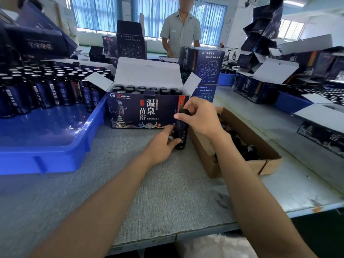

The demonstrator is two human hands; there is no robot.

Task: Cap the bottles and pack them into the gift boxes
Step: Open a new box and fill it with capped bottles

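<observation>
Desk (149,192), centre: left hand (162,145) curls round the lower body of an upright bottle (181,135), whose base is on the desk. Right hand (202,116) pinches the black cap (184,111) on its neck from above. Best to keep the base planted and seat the cap square before twisting. The bottle is slim, dark and glossy, with a printed label. Just behind, the open gift box (147,110) looks nearly full.

The grey mat (158,192) gives free passage in from the near edge. The blue tray (55,161) walls the left and the cardboard box (260,166) the right. Far, the open-topped gift box (147,110) blocks. The left hand (163,144) and right hand (201,116) grip an upright bottle (181,133), filling its right corner.
</observation>
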